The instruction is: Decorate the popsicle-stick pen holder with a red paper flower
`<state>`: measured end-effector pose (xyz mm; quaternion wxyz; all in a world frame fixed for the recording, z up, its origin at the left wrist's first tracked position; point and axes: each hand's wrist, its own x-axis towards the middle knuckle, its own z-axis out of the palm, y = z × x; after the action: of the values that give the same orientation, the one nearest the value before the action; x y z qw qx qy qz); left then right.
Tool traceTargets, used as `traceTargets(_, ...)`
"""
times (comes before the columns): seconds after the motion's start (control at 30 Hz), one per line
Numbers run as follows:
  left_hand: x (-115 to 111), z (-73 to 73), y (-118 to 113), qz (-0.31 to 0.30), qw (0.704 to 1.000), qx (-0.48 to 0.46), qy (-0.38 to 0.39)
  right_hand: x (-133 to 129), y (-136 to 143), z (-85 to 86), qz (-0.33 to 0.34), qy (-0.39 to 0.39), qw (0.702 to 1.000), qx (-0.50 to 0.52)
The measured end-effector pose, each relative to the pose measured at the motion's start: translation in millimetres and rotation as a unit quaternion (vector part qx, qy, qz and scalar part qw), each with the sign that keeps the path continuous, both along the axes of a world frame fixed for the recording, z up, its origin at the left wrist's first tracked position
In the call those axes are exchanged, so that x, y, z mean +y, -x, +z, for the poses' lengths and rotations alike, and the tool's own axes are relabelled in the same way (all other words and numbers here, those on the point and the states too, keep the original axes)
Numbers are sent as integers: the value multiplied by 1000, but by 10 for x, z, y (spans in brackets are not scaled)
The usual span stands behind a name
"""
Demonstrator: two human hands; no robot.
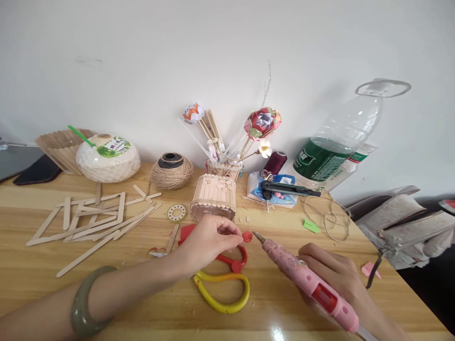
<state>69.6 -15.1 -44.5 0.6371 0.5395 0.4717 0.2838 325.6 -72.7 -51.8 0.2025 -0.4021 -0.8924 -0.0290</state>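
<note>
My left hand (213, 237) pinches a small red disc (247, 236) at its fingertips, in front of a small container covered in wooden sticks (214, 192). In my right hand (327, 270) is a pink glue gun (305, 279), its metal tip pointing up and left, close to the disc's right side. Below the left hand lie scissors with a yellow handle (227, 310) and a red handle loop (245, 255). Another small red disc (236, 266) rests on the red loop. The left hand partly hides a red sheet (187, 232).
Loose wooden sticks (95, 218) cover the left side. Along the back stand a coconut (108, 161), a twine roll (171, 173), paper flowers (263, 123) and a large bottle (330, 142). A black cutter (289, 188) lies on a blue-white packet (252, 184).
</note>
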Motion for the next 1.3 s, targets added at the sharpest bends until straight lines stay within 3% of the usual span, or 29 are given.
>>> traceTargets(0.23,7,54,29,11,1000,0,-7,116,-71,-81,-106,63,990,-70)
traceTargets(0.4,15,128,50,20,1000,-13,-14,149,-139,-86,-116,115,983,-82)
traceTargets(0.53,34,183,83,21,999,-23,-25,120,-165,17,-108,57,987,-102)
traceTargets(0.6,40,190,96,21,999,-31,-30,81,-23,69,-126,-6,989,-76)
traceTargets(0.63,41,188,100,24,998,-38,-33,56,92,83,-114,-3,993,-44)
traceTargets(0.73,36,176,107,43,996,-58,-48,-6,513,47,-71,66,995,26)
traceTargets(0.83,23,180,105,58,995,-69,-53,-3,835,-71,-71,113,991,17)
traceTargets(1.03,26,209,103,76,993,-84,-39,61,921,-199,-78,135,986,59)
traceTargets(1.23,33,175,113,64,993,-96,-29,82,820,88,-90,166,966,177)
traceTargets(1.3,20,169,111,61,994,-92,-20,103,808,216,-123,191,936,269)
